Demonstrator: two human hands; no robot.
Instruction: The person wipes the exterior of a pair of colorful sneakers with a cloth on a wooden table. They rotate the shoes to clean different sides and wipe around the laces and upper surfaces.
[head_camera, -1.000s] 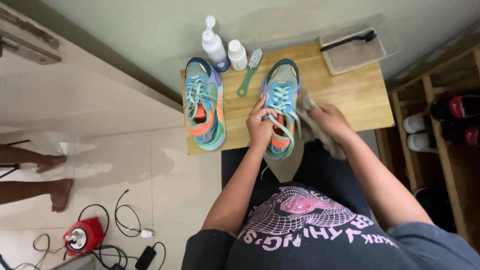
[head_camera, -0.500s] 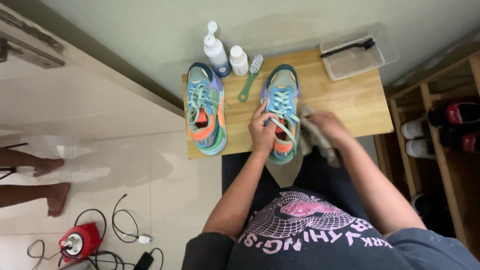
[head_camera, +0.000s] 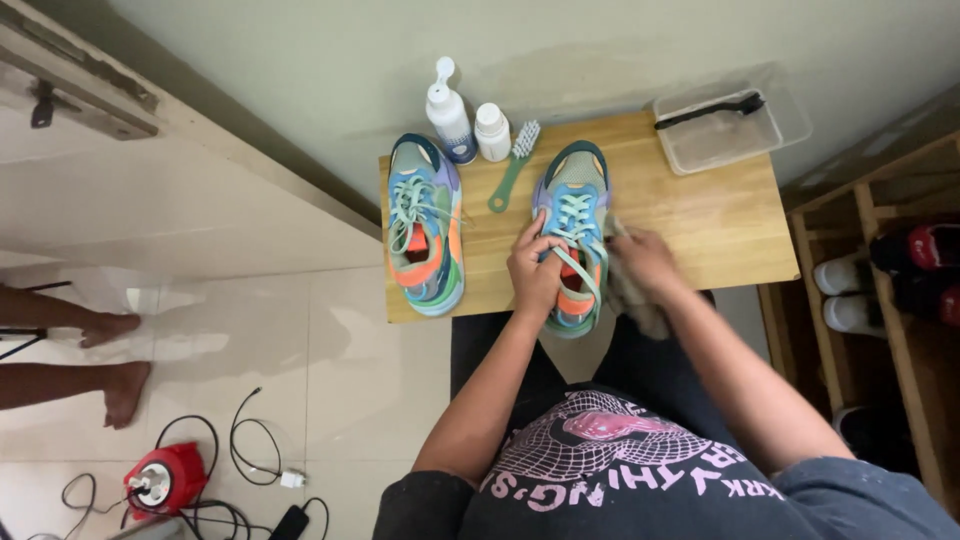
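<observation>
- Left hand (head_camera: 535, 268): fingers curled, gripping the right sneaker (head_camera: 572, 222) at its laces, near the wooden table's (head_camera: 720, 215) front edge.
- Right hand (head_camera: 648, 262): fingers closed around a grey cloth (head_camera: 632, 296), pressed to that sneaker's outer side.
- Clear plastic tub (head_camera: 725, 135), back right corner: a black brush (head_camera: 708, 110) rests across its rim.
- Second sneaker (head_camera: 424, 222): left, untouched.

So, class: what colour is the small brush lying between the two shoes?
Green handle, pale bristles; head view shows it best.
</observation>
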